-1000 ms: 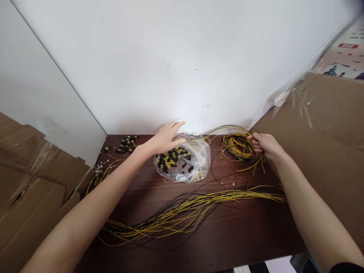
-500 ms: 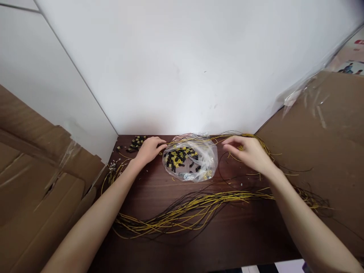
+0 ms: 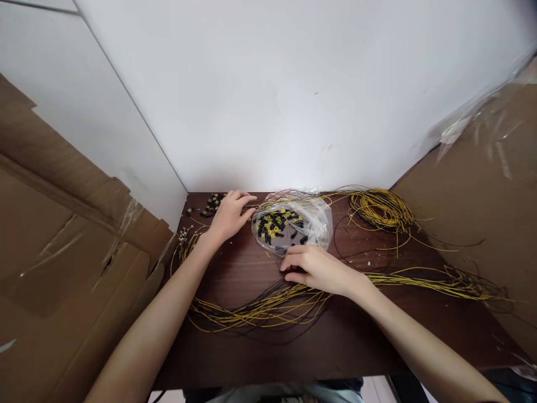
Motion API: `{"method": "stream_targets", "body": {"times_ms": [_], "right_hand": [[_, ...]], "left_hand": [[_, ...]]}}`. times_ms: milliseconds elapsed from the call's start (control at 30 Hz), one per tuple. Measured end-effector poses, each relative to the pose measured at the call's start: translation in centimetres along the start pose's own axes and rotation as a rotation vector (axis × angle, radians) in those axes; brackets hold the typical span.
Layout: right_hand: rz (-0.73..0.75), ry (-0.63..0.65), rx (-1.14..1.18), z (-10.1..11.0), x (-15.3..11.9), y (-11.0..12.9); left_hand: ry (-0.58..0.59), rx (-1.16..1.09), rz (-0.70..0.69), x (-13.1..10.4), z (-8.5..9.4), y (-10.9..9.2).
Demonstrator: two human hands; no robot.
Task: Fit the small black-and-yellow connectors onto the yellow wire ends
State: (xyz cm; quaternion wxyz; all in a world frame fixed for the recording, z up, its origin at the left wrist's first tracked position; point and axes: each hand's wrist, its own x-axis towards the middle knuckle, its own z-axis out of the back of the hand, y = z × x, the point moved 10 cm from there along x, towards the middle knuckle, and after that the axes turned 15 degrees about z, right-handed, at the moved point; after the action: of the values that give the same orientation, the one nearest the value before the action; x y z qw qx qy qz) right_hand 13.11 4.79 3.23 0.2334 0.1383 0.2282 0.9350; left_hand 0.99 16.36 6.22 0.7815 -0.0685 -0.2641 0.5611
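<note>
My left hand (image 3: 232, 217) is at the back left of the table, its thumb and forefinger apart. The ends of several thin yellow and black wires (image 3: 289, 200) reach to its fingertips. Just right of it lies a clear plastic bag (image 3: 323, 224) with black and yellow connectors (image 3: 272, 224) in it. My right hand (image 3: 316, 268) hovers at the bag's front edge, fingers bent and a gap between thumb and forefinger. Nothing shows in that gap. Beneath the right hand runs a long loose bundle of yellow and black wires (image 3: 251, 314), partly hidden by it.
A coil of yellow wire (image 3: 380, 208) lies at the back right. More connectors (image 3: 212, 204) are piled behind my left hand. Cardboard walls (image 3: 84, 235) flank the dark wooden table (image 3: 268, 361), and a white wall (image 3: 268, 112) closes off the back.
My right hand has moved left and toward me, from the wires at the back right to the bag's front edge. My left hand stays near the wire ends, thumb and forefinger further apart.
</note>
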Motion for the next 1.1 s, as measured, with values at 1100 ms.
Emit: {"method": "stream_targets", "body": {"times_ms": [1100], "right_hand": [[-0.123,-0.779,1.243,1.1,-2.9,-6.6]], "left_hand": [[0.291,-0.467,0.386,-5.2,0.1,6.4]]}}
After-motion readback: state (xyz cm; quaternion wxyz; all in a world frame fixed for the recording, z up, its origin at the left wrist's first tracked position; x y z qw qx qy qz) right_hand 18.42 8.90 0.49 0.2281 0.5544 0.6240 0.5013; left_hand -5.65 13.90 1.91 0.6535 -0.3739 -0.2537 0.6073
